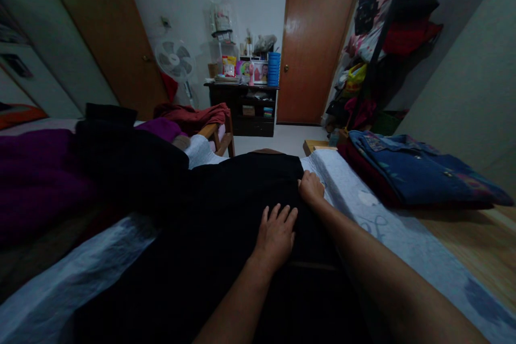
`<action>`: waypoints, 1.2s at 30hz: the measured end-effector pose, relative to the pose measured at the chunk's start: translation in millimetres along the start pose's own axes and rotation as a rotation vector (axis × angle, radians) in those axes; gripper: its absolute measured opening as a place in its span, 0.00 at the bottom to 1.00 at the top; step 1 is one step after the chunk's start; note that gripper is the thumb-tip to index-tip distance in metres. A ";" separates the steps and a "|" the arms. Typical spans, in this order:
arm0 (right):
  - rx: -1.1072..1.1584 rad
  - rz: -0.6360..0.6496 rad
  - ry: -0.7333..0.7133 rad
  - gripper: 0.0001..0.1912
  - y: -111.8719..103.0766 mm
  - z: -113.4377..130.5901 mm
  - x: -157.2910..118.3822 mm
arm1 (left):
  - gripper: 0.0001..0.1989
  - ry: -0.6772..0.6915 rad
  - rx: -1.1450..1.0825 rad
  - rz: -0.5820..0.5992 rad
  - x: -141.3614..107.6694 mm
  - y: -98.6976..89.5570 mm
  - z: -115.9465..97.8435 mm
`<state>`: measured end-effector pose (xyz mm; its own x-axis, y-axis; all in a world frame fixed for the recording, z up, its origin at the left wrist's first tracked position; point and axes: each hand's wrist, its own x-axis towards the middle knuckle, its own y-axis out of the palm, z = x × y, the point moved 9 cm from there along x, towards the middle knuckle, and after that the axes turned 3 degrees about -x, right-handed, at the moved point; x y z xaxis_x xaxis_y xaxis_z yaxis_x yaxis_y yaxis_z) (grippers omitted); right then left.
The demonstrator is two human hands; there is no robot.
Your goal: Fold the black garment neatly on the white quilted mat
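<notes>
A large black garment (pixel 226 226) lies spread over a light patterned cloth (pixel 346 188). My left hand (pixel 276 234) rests flat on the garment, with its fingers apart and nothing held. At the garment's right edge, near its far corner, my right hand (pixel 312 187) has its fingers closed on the black fabric. The garment's near part is dark, so its folds and lower edge are hard to make out.
Folded denim clothing (pixel 423 169) sits on dark red fabric at the right. Purple cloth (pixel 40 177) and more black clothing (pixel 124 156) are heaped at the left. Beyond stand a wooden chair (pixel 226 137) with red cloth, a fan (pixel 175 59) and a dark cabinet (pixel 242 110).
</notes>
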<state>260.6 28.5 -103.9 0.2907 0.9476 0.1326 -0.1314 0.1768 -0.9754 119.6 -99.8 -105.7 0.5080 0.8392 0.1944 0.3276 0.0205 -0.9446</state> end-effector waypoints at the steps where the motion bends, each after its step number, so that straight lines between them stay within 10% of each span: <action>1: -0.015 -0.048 -0.052 0.21 -3.5 6.7 0.8 | 0.27 -0.005 0.002 0.003 -0.1 1.3 0.7; 4: -0.049 -0.108 -0.268 0.26 -4.0 32.2 5.7 | 0.27 -0.017 0.005 0.004 -0.6 3.8 1.7; 8: -0.056 0.124 -0.383 0.30 29.7 47.7 14.1 | 0.26 -0.037 0.003 0.006 -0.9 4.7 1.8; 28: -0.125 0.186 -0.217 0.18 11.5 42.6 91.0 | 0.25 -0.048 -0.016 0.011 -2.4 5.1 2.3; 36: -0.083 0.112 -0.087 0.20 15.8 39.4 78.1 | 0.32 -0.169 0.028 0.006 -5.4 11.7 12.6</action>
<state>243.9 115.8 -102.0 0.1945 0.9803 0.0336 -0.0790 0.0498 -0.9956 110.7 -97.3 -121.1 0.3674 0.9189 0.1439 0.3019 0.0285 -0.9529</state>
